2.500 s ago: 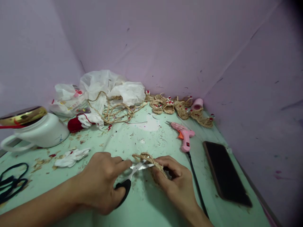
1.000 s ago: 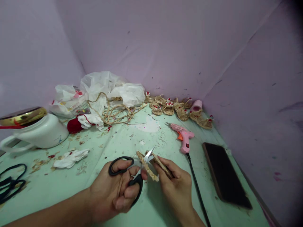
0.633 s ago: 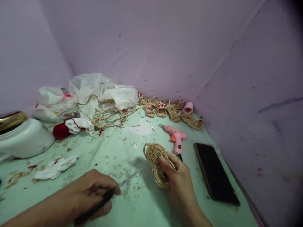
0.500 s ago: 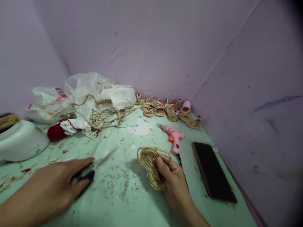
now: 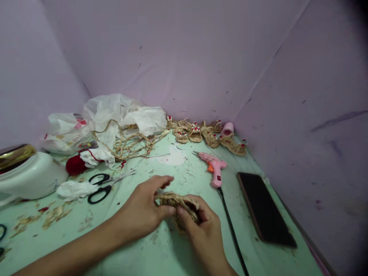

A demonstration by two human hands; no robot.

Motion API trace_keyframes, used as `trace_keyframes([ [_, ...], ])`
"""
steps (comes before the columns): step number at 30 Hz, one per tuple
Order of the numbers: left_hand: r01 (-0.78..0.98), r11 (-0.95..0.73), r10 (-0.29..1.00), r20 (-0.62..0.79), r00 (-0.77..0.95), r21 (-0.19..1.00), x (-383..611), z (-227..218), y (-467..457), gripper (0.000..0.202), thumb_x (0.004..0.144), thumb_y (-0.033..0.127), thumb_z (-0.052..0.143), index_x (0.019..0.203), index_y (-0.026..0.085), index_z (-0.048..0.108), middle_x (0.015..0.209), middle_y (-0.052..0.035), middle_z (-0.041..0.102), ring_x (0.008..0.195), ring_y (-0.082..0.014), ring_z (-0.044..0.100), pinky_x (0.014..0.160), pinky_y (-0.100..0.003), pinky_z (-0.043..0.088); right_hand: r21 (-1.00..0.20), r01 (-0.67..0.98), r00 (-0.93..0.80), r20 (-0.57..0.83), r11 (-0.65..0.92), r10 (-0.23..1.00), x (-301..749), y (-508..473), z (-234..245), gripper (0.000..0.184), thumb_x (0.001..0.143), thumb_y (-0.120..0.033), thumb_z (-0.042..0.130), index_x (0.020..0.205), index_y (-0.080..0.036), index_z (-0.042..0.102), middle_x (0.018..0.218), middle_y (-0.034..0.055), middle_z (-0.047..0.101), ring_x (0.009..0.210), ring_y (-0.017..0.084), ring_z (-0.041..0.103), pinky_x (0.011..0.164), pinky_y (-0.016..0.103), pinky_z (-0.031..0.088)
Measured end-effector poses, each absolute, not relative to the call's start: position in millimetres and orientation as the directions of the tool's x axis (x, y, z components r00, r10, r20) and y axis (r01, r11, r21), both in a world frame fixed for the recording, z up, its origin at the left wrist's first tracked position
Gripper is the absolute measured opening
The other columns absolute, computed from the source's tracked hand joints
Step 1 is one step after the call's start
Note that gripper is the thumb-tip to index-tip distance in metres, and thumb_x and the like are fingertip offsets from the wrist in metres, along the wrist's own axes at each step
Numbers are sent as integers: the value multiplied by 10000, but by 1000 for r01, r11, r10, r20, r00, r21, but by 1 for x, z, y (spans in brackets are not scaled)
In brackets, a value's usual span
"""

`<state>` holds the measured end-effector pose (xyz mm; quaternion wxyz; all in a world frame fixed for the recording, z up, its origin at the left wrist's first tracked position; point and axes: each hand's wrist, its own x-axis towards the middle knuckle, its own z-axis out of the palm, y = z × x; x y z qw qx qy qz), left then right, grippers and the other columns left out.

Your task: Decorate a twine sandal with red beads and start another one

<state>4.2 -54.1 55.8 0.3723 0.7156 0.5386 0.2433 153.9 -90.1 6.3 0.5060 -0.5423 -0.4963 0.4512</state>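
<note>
My right hand (image 5: 202, 234) is closed round a small slipper sole (image 5: 179, 203) of coiled straw cord, low over the front middle of the table. My left hand (image 5: 146, 205) meets its left end, thumb and fingers on the cord with some fingertips reaching past it. Part of the sole is hidden by the fingers. A pair of black-handled scissors (image 5: 99, 194) lies on the table to the left of my left hand. Beyond my right hand rests a pink glue gun (image 5: 216, 168), its nozzle pointing away to the left.
Loose straw cord (image 5: 133, 145) lies by white plastic bags (image 5: 112, 111) at the back. Several small straw slippers (image 5: 209, 136) line the wall. A phone (image 5: 266, 209) lies right; red yarn (image 5: 76, 165) and a white pot (image 5: 37, 176) stand left. The glue gun's black cable (image 5: 231, 228) runs forward.
My left hand has put the scissors down on the left and moved right to take the sole's end. The sole has been tilted in my right hand, which stays near its place.
</note>
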Motion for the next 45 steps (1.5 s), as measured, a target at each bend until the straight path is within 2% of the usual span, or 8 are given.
trace_keyframes([
  [3, 382, 19, 917, -168, 362, 924, 17, 46, -46, 129, 605, 143, 559, 726, 128, 601, 669, -3, 586, 645, -139, 527, 592, -236, 418, -962, 229, 52, 165, 149, 985, 158, -93, 8, 147, 715, -199, 583, 861, -184, 581, 781, 34, 638, 703, 174, 604, 609, 264, 488],
  [8, 340, 29, 934, -147, 326, 940, 13, 41, -45, 60, 619, 195, 581, 623, 139, 561, 603, 18, 536, 609, -119, 480, 562, -224, 377, -756, 412, -79, 527, 509, 846, 170, -96, 19, 267, 675, -136, 630, 932, -182, 573, 830, 67, 626, 753, 194, 576, 631, 299, 478],
  [11, 371, 29, 870, -206, 447, 928, 6, 45, -44, 151, 621, 210, 609, 749, 132, 584, 681, -2, 586, 646, -134, 516, 595, -239, 405, -552, 524, -204, 658, 648, 725, 172, -97, 20, 239, 699, -45, 553, 882, -187, 611, 700, 48, 650, 606, 165, 555, 523, 267, 442],
  [15, 308, 70, 699, -267, 664, 949, -7, 50, -37, 616, 555, 256, 719, 1134, 175, 523, 1101, -79, 578, 977, -220, 525, 820, -326, 408, -386, 640, -261, 705, 665, 660, 171, -96, 14, 254, 674, -7, 544, 840, -179, 631, 663, 49, 672, 565, 172, 544, 498, 276, 436],
  [21, 113, 334, 754, -338, 563, 936, 0, 29, -41, 379, 680, 271, 622, 1014, 103, 564, 864, -71, 611, 754, -152, 543, 688, -281, 411, -472, 572, -245, 682, 671, 689, 165, -101, 10, 133, 676, -91, 626, 778, -174, 612, 649, 50, 657, 582, 173, 557, 596, 324, 483],
  [25, 125, 207, 838, -242, 489, 970, 12, 19, -47, 208, 643, 215, 617, 816, 99, 608, 715, -12, 551, 632, -109, 480, 588, -235, 364, -667, 364, -159, 643, 650, 749, 167, -104, 18, 234, 715, -394, 643, 787, -172, 634, 662, 58, 651, 612, 187, 593, 668, 357, 497],
  [30, 267, -59, 872, -80, 483, 962, 12, 39, -49, 89, 650, 149, 600, 718, 120, 649, 734, -15, 552, 679, -120, 500, 630, -241, 378, -934, 275, 84, 259, 227, 962, 183, -91, 34, 157, 813, -250, 537, 741, -202, 668, 677, 18, 629, 550, 126, 586, 469, 215, 478],
  [45, 538, -454, 837, 133, 531, 710, 11, 66, -72, 157, 761, 123, 492, 720, 166, 637, 746, -28, 570, 735, -136, 534, 645, -242, 404, -763, 302, -209, 533, 572, 820, 179, -97, 38, 132, 694, -46, 614, 803, -87, 675, 672, 86, 657, 584, 136, 608, 527, 224, 485],
])
